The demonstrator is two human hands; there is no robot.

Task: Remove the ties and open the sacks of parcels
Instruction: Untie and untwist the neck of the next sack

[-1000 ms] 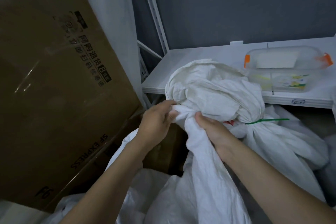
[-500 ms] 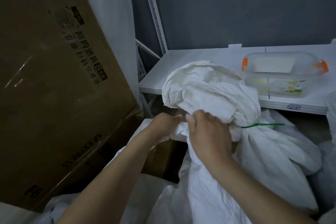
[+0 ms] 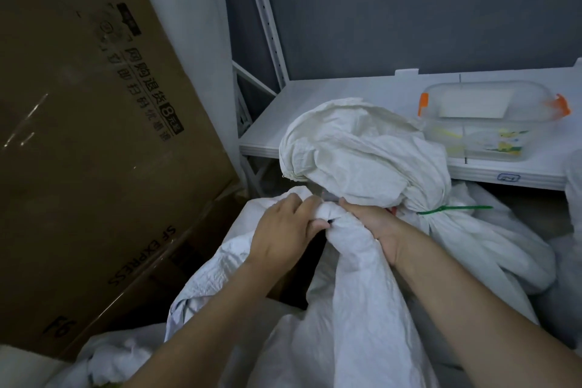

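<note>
A white woven sack stands in front of me with its neck bunched at the top. My left hand grips the gathered fabric from the left, fingers curled over it. My right hand grips the same neck from the right. A small dark bit shows between my hands; whether it is a tie I cannot tell. Behind stands a second white sack, its neck cinched by a green zip tie with the tail pointing right.
A big brown cardboard box leans at the left. A white metal shelf runs behind the sacks and carries a clear plastic container with orange clips. More white sacks lie at the right and lower left.
My right hand has slid from on top of the bunched neck down to its right side. My left hand has moved up onto the neck. The view has shifted slightly.
</note>
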